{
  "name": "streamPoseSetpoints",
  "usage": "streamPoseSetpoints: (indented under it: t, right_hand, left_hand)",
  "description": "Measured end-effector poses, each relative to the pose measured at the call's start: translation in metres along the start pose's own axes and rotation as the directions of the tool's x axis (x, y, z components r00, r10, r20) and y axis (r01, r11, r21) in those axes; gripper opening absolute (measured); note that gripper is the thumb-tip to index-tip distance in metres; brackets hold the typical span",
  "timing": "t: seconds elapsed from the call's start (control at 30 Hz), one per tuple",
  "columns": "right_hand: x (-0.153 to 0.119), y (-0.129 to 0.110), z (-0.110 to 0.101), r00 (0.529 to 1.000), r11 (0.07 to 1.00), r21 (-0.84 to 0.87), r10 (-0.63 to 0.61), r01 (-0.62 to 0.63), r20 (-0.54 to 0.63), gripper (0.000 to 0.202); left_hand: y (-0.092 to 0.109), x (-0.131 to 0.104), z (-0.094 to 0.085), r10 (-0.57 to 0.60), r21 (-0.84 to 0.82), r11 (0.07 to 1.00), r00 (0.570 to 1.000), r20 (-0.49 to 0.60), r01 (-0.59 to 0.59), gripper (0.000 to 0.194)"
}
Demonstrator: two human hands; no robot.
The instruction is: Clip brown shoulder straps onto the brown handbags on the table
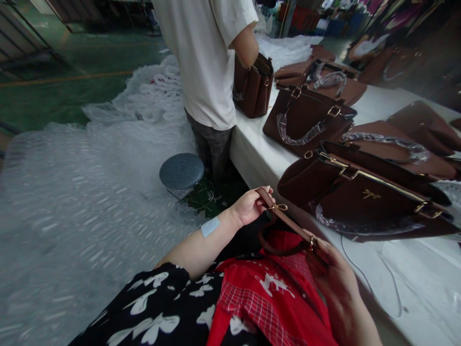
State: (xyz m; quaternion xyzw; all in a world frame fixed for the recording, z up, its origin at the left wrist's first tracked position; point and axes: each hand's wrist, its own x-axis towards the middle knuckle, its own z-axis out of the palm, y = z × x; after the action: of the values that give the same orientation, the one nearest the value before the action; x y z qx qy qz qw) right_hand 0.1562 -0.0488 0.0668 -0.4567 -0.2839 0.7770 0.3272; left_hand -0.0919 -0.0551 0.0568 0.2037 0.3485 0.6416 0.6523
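A brown strap (290, 221) with gold-coloured metal fittings is stretched between my two hands, above the red apron on my lap. My left hand (249, 206) pinches its upper end, close to a gold clasp. Around the lower end, by a metal buckle, the fingers of my right hand (329, 262) are closed. Part of the strap loops down between the hands. Just beyond my right hand, a dark brown handbag (374, 192) with a gold zip and a small bow ornament lies on the white table (425, 269).
More brown handbags (313, 117) with plastic-wrapped handles cover the table. A person in a light shirt (209, 62) stands at its left edge, arm near an upright bag (257, 89). Left are a round blue-grey stool (182, 171) and a large heap of clear plastic wrap (72, 216).
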Motion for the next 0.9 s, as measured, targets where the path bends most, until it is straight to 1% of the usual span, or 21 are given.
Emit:
streamPoseSetpoints:
  t: [0.03, 0.1, 0.13, 0.2, 0.23, 0.27, 0.3, 0.33, 0.37, 0.43, 0.47, 0.5, 0.53, 0.57, 0.6, 0.67, 0.7, 0.73, 0.8, 0.87, 0.9]
  right_hand:
    - [-0.001, -0.002, 0.001, 1.0, 1.0, 0.004, 0.002, -0.002, 0.01, 0.031]
    - [-0.001, -0.005, 0.001, 1.0, 1.0, 0.004, 0.007, -0.007, 0.019, 0.029]
    - [-0.001, -0.007, -0.001, 1.0, 1.0, 0.007, 0.007, -0.007, 0.017, 0.03]
    - [-0.001, -0.009, -0.005, 1.0, 1.0, 0.028, -0.006, 0.006, -0.005, 0.033]
    - [-0.001, -0.009, -0.007, 1.0, 0.999, 0.043, -0.011, 0.012, -0.017, 0.035]
    - [-0.001, -0.01, -0.008, 0.999, 0.998, 0.058, -0.016, 0.018, -0.03, 0.037]
    - [-0.001, -0.01, -0.009, 0.999, 0.997, 0.069, -0.017, 0.02, -0.045, 0.038]
    - [-0.001, -0.01, -0.009, 0.998, 0.997, 0.078, -0.013, 0.018, -0.062, 0.036]
    - [-0.001, -0.01, -0.008, 0.997, 0.996, 0.085, -0.006, 0.013, -0.077, 0.033]
    - [-0.001, -0.009, -0.006, 0.996, 0.995, 0.103, 0.019, -0.01, -0.086, 0.024]
    - [-0.001, -0.009, -0.005, 0.996, 0.993, 0.113, 0.033, -0.024, -0.078, 0.019]
    - [-0.001, -0.009, -0.004, 0.997, 0.991, 0.124, 0.047, -0.039, -0.061, 0.017]
    - [-0.001, -0.009, -0.003, 0.997, 0.99, 0.132, 0.054, -0.048, -0.046, 0.017]
    - [-0.001, -0.009, -0.002, 0.998, 0.99, 0.132, 0.057, -0.052, -0.038, 0.017]
    - [-0.002, -0.01, -0.002, 0.998, 0.991, 0.125, 0.056, -0.051, -0.039, 0.019]
    - [-0.003, -0.012, -0.001, 0.997, 0.994, 0.093, 0.055, -0.049, -0.054, 0.029]
    - [-0.004, -0.013, -0.001, 0.997, 0.996, 0.08, 0.05, -0.045, -0.058, 0.034]
    - [-0.005, -0.015, -0.002, 0.998, 0.996, 0.076, 0.042, -0.038, -0.056, 0.037]
    - [-0.009, -0.019, -0.002, 0.999, 0.994, 0.105, 0.005, 0.0, -0.051, 0.039]
    - [-0.012, -0.023, -0.002, 0.996, 0.985, 0.162, -0.055, 0.066, -0.072, 0.042]
    - [-0.014, -0.025, -0.002, 0.993, 0.979, 0.183, -0.08, 0.095, -0.088, 0.044]
  left_hand:
    - [-0.001, -0.001, 0.0, 0.013, 0.047, 0.999, 1.0, -0.005, -0.012, 0.021]
    - [-0.002, -0.003, -0.003, 0.12, 0.318, 0.941, 0.993, 0.015, -0.118, 0.017]
    - [-0.001, -0.004, -0.007, 0.191, 0.491, 0.85, 0.98, 0.05, -0.191, 0.014]
    - [0.001, -0.003, -0.015, 0.313, 0.759, 0.583, 0.942, 0.121, -0.291, 0.013]
    - [0.003, -0.002, -0.019, 0.355, 0.831, 0.47, 0.926, 0.129, -0.296, 0.014]
    - [0.006, -0.001, -0.023, 0.384, 0.87, 0.413, 0.918, 0.101, -0.269, 0.015]
    - [0.008, 0.001, -0.026, 0.395, 0.879, 0.421, 0.918, 0.042, -0.221, 0.015]
    - [0.011, 0.002, -0.028, 0.378, 0.85, 0.497, 0.925, -0.034, -0.172, 0.014]
    - [0.013, 0.003, -0.029, 0.32, 0.771, 0.624, 0.942, -0.102, -0.128, 0.012]
    - [0.017, 0.004, -0.028, 0.14, 0.446, 0.893, 0.977, -0.163, -0.054, 0.014]
    - [0.019, 0.004, -0.026, 0.064, 0.245, 0.969, 0.987, -0.151, -0.025, 0.019]
    - [0.02, 0.003, -0.024, 0.018, 0.074, 0.997, 0.992, -0.128, -0.008, 0.025]
    - [0.021, 0.002, -0.021, 0.0, -0.037, 0.999, 0.994, -0.109, -0.004, 0.029]
    - [0.021, 0.0, -0.017, 0.001, -0.079, 0.997, 0.995, -0.101, -0.009, 0.03]
    - [0.02, -0.001, -0.014, 0.011, -0.057, 0.998, 0.995, -0.095, -0.017, 0.029]
    - [0.019, -0.004, -0.01, 0.06, 0.16, 0.986, 0.996, -0.059, -0.05, 0.023]
    - [0.018, -0.005, -0.009, 0.104, 0.332, 0.939, 0.994, -0.025, -0.09, 0.018]
    - [0.016, -0.006, -0.009, 0.152, 0.519, 0.843, 0.988, 0.017, -0.139, 0.015]
    - [0.013, -0.008, -0.014, 0.234, 0.823, 0.528, 0.968, 0.095, -0.208, 0.012]
    - [0.009, -0.009, -0.024, 0.262, 0.957, 0.219, 0.957, 0.128, -0.188, 0.01]
    - [0.007, -0.01, -0.03, 0.257, 0.98, 0.113, 0.958, 0.129, -0.163, 0.008]
